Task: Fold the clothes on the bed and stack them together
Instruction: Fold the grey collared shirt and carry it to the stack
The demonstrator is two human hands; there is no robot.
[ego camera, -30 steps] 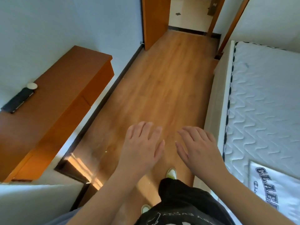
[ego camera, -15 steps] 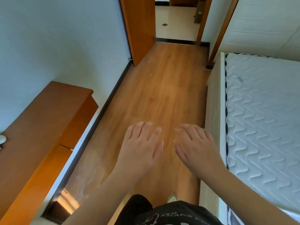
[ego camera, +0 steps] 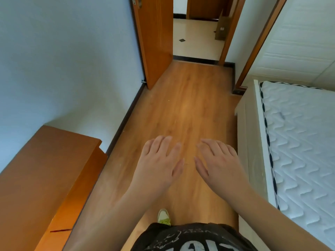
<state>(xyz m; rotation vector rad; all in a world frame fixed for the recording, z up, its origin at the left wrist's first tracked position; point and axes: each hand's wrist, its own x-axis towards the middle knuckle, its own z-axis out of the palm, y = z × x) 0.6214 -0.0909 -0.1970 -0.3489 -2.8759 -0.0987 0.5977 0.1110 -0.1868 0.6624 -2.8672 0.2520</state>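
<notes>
The bed (ego camera: 301, 142) with its white quilted mattress runs along the right side of the view. No clothes show on the part of it that I can see. My left hand (ego camera: 159, 163) and my right hand (ego camera: 215, 162) hover side by side over the wooden floor, palms down, fingers straight and relaxed. Neither hand holds or touches anything.
A wooden desk (ego camera: 41, 178) stands at the lower left against the pale wall. An open wooden door (ego camera: 154, 38) and the doorway to a tiled hall lie straight ahead. The wooden floor (ego camera: 181, 109) stretches between desk and bed. One shoe (ego camera: 164, 217) shows below.
The view has tilted up and forward toward the doorway. The white printed garment at the bed's lower right has left the frame. Both hands keep the same open pose.
</notes>
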